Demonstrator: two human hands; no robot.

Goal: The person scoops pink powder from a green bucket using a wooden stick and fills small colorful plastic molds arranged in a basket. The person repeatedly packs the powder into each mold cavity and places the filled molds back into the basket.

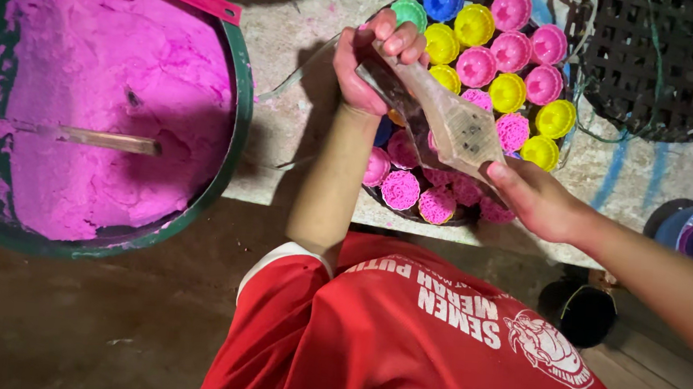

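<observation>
both hands (372, 62) (537, 201) hold a clear plastic bag (449, 120) over pink and yellow moulds (506, 92).

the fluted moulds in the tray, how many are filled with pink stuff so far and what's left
Done: the near rows of the small fluted plastic moulds look packed with pink paste. In hand: the left hand and the right hand hold a clear plastic bag over the round tray. Left: the yellow, green and blue moulds at the far side look empty.

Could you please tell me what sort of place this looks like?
Probably a small home workshop making coloured cakes or moulded goods: a big green tub of pink paste, a tray of bright fluted moulds, and a plastic bag held in both hands over them.
</observation>
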